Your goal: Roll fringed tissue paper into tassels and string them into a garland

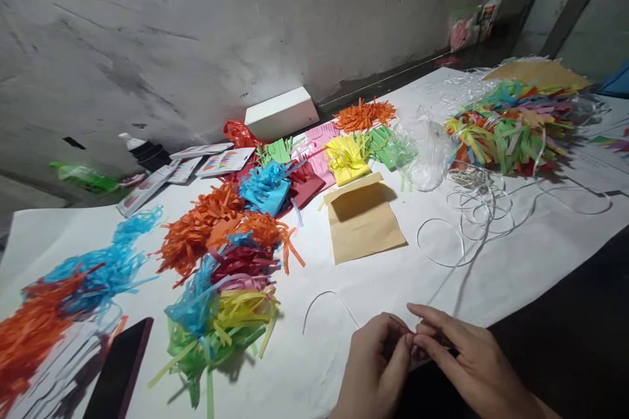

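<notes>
At the table's near edge, my left hand [376, 360] is closed, its thumb and fingertips pinching a thin white cord [332, 292]. A loose end of that cord arches out over the paper on the left. My right hand [466, 357] meets it fingertip to fingertip, also pinching at the cord, with its index finger raised. The stretch of cord between the fingers is mostly hidden. From the hands the cord runs back to a loose tangle of cord [484, 206]. Beyond my hands lies a tan paper envelope [368, 232] with its flap lifted.
Multicoloured paper fringe tassels [511, 127] are heaped at right. Orange fringe [199, 226], blue fringe [265, 186] and a mixed fringe bundle [230, 314] lie left of the envelope. A phone [120, 370] rests front left. A white box [282, 114] stands against the wall.
</notes>
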### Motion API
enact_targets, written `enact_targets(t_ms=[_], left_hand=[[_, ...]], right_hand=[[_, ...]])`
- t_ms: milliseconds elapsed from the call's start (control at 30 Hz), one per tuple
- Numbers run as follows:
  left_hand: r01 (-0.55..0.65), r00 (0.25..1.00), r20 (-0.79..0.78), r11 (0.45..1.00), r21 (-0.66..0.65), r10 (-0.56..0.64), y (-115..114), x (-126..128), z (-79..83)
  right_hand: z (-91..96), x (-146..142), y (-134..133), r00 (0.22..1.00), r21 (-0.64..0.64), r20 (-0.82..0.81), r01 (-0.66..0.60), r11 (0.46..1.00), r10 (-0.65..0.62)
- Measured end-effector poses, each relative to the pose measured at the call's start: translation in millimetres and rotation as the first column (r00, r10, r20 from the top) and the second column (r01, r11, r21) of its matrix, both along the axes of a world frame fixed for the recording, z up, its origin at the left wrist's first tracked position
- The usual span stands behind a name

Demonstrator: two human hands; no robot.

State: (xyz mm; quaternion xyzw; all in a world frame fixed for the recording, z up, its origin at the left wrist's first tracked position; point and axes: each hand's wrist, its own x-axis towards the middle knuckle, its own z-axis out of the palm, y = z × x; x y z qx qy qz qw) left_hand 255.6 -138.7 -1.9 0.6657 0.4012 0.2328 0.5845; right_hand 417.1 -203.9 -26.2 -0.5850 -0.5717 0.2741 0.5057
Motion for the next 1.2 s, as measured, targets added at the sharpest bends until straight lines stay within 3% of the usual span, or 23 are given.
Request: enact_targets(t_ms=[233,400,467,500,600,700,800,900,1067,1200], left_hand=[[0.029,0.998,0.048,0.998,-0.054,-0.027,0,-9,-5.8],[-0.080,0.995,0.063,0.994,0.074,0.075,-2,-10,-6.7],[-0.073,0.991,0.117,0.992,0.103,0.060,-2,-9,-3.3],[-0.060,0.987,0.156,0.991,0.122,0.040,-2,-8,-0.9],[-0.045,0.969,0.246,0.973,0.228,-0.013,1,-9,7.4],[-0.099,0.972,0.233,0.951,0.292,0.030,4,-16,12.9],[-0.275,0.939,0.251,0.952,0.131,0.237,8,-26,13.5],[-0.430,0.833,0.332,0.895,-0.116,0.443,13,-31,13.0],[-0.495,0.616,0.427,0.747,-0.444,0.662,23,-26,19.3],[-0.554,0.422,0.406,0.585,-0.592,0.810,38,-35,27.6]], right_hand=[[3.1,-1,0,0.993,-0.035,-0.078,-0.092,0.995,0.089],[3.9,-2,1,0.994,0.013,-0.109,0.029,1.000,-0.027],[6.8,-5,5,0.960,-0.110,-0.269,-0.106,0.988,0.073],[8.7,-8,9,0.916,-0.185,-0.379,-0.216,0.959,0.134],[14.7,-19,20,0.748,-0.296,-0.615,-0.513,0.806,0.250],[16.8,-23,25,0.723,-0.314,-0.618,-0.589,0.745,0.310],[14.9,-13,20,0.830,-0.314,-0.437,-0.501,0.807,0.345],[15.1,5,13,0.894,-0.298,-0.281,-0.427,0.854,0.349],[21.2,31,14,0.927,-0.315,-0.103,-0.375,0.872,0.362],[20.9,58,23,0.927,-0.268,0.066,-0.340,0.902,0.369]])
